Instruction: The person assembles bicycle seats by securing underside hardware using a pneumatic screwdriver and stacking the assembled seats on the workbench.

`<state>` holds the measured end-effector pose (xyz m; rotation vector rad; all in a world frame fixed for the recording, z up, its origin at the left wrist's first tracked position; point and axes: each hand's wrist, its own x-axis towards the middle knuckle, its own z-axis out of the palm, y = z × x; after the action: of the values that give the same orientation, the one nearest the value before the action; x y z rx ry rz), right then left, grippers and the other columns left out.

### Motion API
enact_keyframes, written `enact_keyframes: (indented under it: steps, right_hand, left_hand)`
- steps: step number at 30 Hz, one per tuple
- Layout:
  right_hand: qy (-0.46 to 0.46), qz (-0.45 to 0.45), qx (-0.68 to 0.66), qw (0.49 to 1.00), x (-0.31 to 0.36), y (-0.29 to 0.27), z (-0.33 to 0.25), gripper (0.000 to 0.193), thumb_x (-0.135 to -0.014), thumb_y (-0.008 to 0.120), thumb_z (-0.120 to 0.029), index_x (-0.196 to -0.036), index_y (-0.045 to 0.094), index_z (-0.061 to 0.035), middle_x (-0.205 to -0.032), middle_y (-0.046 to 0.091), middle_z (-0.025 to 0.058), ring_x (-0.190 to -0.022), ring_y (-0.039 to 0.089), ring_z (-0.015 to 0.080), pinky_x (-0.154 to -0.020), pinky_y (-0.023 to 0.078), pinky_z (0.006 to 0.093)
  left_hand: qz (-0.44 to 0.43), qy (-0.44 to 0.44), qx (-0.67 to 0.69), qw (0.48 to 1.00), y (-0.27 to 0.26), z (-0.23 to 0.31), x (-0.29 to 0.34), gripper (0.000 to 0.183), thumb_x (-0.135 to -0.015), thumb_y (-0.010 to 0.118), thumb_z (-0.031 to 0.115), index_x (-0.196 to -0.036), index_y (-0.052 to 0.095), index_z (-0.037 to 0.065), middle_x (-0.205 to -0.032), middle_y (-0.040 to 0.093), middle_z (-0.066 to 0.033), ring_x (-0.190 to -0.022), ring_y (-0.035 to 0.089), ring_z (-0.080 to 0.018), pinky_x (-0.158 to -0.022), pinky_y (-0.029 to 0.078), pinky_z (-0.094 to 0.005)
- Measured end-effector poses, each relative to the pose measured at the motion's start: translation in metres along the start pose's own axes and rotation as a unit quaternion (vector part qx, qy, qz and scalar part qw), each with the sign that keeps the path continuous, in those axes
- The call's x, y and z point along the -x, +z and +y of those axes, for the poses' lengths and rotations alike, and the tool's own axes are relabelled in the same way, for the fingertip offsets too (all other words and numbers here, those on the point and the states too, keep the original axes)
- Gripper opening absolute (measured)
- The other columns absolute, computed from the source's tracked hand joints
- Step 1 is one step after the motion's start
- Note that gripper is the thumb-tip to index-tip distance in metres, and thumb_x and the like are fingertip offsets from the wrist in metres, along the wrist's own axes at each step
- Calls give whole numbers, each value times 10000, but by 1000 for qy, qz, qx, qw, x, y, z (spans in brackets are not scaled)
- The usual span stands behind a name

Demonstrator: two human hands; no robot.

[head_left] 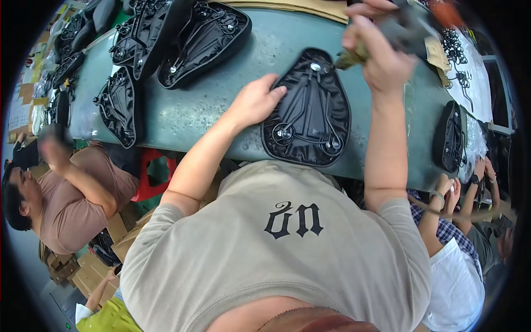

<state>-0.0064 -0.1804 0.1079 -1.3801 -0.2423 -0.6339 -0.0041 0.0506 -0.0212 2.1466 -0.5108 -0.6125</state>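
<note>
A black bicycle saddle [311,105] lies upside down on the green table [213,108] in front of me, its narrow nose away from me. Wire rails and several shiny round fittings show on its underside. My left hand [257,101] grips the saddle's left edge, thumb on top. Beyond the nose on the right, my right hand [387,63] is raised and closed around a grey-green power tool [406,27]. Motion blurs the tool, so its exact kind is unclear. Its yellowish tip points left, close to the nose; I cannot tell whether they touch.
More upturned saddles [204,41] lie at the far left, another saddle [449,135] at the right. Black wire parts [454,47] sit on white sheeting at the far right. A person [83,193] works on the left beside a red stool [152,174]; others work at right.
</note>
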Motion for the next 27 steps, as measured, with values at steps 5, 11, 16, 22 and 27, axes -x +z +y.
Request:
enact_keyframes:
  steps: [5,11,16,22,27]
  right_hand:
    - [-71,-48,-106,991,27,-62,-64,292,-947,549,0,-1229,579,70,-1043,647,239,-681,637,251,-666,530,408]
    - [-33,-46,-97,994,60,-69,-72,351,-941,526,-16,-1286,550,42,-1035,607,217,-653,605,227,-653,529,427]
    - [-23,-42,-117,992,61,-64,-53,346,-940,554,9,-1286,559,18,-1066,620,217,-664,628,240,-662,541,449]
    - [-21,-71,-118,990,58,-67,-39,350,-946,553,19,-1295,536,7,-1070,611,205,-683,628,238,-682,542,453]
    - [17,-61,-94,994,68,-52,-13,357,-929,575,62,-1270,499,-11,-1061,608,194,-681,615,220,-674,545,441]
  left_hand:
    - [125,-99,18,987,3,14,32,626,-1020,577,320,-1428,393,-117,-1187,651,-384,-1122,633,-538,-987,506,-512]
    - [253,303,-211,894,-13,47,6,772,-728,810,69,-1425,484,0,-1379,524,-235,-1356,475,-417,-1145,414,-487]
    - [130,407,-174,887,-6,42,-39,338,-808,765,66,-1123,641,63,-1262,675,-106,-1165,650,-331,-958,553,-410]
    - [178,403,-165,883,5,36,-45,257,-780,710,39,-1027,649,77,-1057,677,-72,-918,667,-301,-803,565,-399]
    - [157,364,-181,900,2,35,-41,240,-826,729,60,-1054,652,66,-1124,697,-90,-1020,683,-306,-865,568,-397]
